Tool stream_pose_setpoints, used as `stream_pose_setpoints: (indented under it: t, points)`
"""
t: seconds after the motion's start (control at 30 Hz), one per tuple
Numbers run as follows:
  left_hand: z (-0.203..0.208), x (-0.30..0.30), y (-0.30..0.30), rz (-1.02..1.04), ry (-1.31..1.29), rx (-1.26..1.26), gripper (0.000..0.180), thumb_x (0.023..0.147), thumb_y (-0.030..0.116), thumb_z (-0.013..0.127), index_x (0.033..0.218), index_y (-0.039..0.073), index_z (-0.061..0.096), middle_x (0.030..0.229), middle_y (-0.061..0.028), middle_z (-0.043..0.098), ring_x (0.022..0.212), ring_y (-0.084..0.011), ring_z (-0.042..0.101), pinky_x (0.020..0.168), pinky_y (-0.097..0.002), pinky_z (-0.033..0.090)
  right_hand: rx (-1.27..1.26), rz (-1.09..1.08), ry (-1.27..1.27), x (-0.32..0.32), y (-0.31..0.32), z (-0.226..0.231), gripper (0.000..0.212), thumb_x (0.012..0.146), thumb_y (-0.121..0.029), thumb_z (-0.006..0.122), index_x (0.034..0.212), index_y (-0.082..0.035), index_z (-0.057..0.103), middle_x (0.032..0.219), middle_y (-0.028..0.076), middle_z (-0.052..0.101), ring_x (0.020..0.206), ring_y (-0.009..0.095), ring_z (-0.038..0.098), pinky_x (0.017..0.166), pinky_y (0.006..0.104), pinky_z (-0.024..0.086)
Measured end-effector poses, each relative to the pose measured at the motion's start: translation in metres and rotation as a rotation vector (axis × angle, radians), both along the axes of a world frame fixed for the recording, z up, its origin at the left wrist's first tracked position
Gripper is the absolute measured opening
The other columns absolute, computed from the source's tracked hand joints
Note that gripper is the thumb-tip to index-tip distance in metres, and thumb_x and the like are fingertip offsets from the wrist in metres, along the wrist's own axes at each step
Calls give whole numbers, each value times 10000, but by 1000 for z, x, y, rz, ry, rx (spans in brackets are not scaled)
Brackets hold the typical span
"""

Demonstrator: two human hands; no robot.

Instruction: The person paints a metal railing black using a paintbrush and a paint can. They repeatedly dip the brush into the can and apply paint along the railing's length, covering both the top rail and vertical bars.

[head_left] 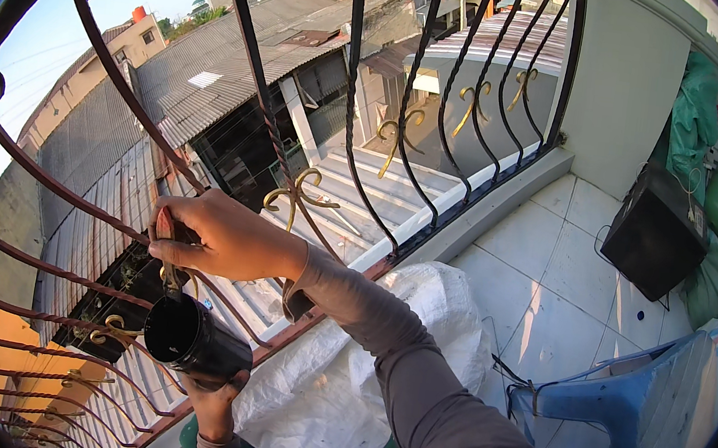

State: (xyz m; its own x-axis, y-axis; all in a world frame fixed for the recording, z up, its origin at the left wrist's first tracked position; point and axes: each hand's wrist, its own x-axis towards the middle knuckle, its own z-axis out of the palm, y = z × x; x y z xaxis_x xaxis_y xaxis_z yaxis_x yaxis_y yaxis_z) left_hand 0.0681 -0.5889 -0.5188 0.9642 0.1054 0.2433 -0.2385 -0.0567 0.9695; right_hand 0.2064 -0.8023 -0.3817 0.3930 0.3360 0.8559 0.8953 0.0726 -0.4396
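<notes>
My left hand (213, 400) is wrapped round the lower side of a black can (212, 344), tilted so that its dark mouth shows. Above that mouth, my right hand (220, 239) pinches a paintbrush (166, 226) by its reddish handle. The brush's lower end reaches down to the can's rim; its bristles are hard to make out. Both hands are close to a curved metal railing (74, 278) with twisted bars and gold scrolls. Its bars look reddish brown near my hands and black farther right.
A white plastic sack (341, 381) lies beside the railing's base. On the tiled floor (537, 289) at the right stand a black box (658, 224) and a blue plastic stool (611, 421). Green cloth (695, 112) hangs by the wall. Beyond the railing are roofs (215, 84) below.
</notes>
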Motion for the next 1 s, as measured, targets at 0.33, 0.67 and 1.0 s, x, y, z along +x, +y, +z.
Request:
stream_pose_setpoints:
  t: [0.33,0.67,1.0]
  points:
    - [-17,5,17,-2,13,33,958,621,47,861,1444,34,370,1301,-122,576,1159,-248,617,1043,-396,500,64,-19,29,-3,5,-2,227,927,-194,711,924,-11,579,712,135,622,637,277,613,641,363,467]
    - [-4,-6,-3,86,-94,-14,805,675,31,854,1371,24,450,1217,-88,625,1098,-217,639,988,-366,504,155,113,15,-1,10,4,232,978,-225,677,982,-3,607,764,84,634,684,177,610,663,327,478]
    - [-23,-13,30,51,-109,-145,1078,673,32,931,1524,31,271,1464,-159,465,1316,-228,517,1104,-414,443,122,516,328,4,42,5,114,1020,-148,608,1077,-53,635,1031,107,754,960,169,751,814,273,585]
